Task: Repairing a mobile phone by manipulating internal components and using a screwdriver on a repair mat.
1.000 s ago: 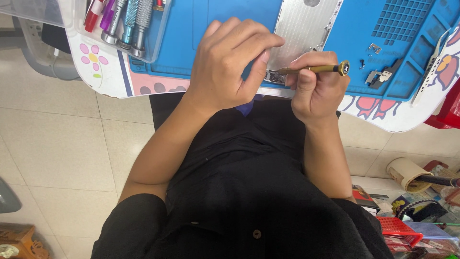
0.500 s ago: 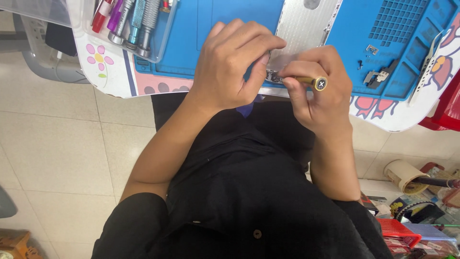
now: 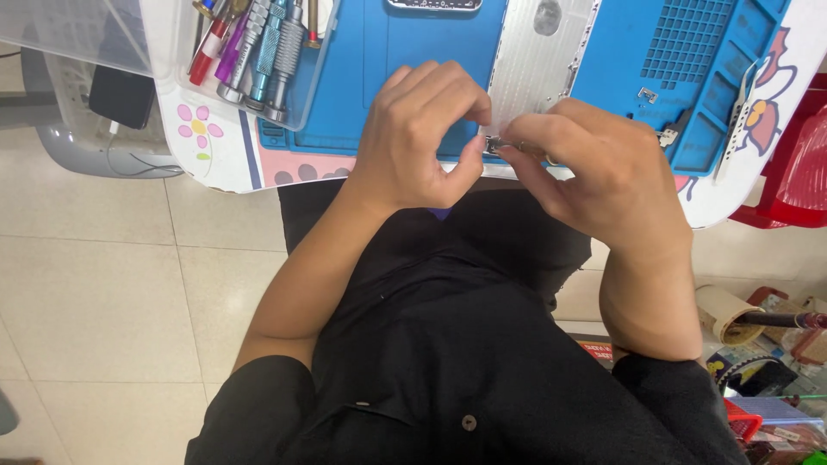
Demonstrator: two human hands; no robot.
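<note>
Pinching a small metal part (image 3: 498,146) between both my left hand (image 3: 422,138) and right hand (image 3: 603,168), fingertips closed on it, at the blue mat's (image 3: 431,77) near edge beside the silver panel (image 3: 538,69).

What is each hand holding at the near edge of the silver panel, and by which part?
The left hand pinches a small metal part at its end. The right hand closes on a slim tool, mostly hidden, so its grip point cannot be told.

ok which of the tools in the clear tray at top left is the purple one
The purple tool lies between the red-handled tool on its left and the grey knurled drivers on its right; it is the only purple one in the clear tray.
</note>
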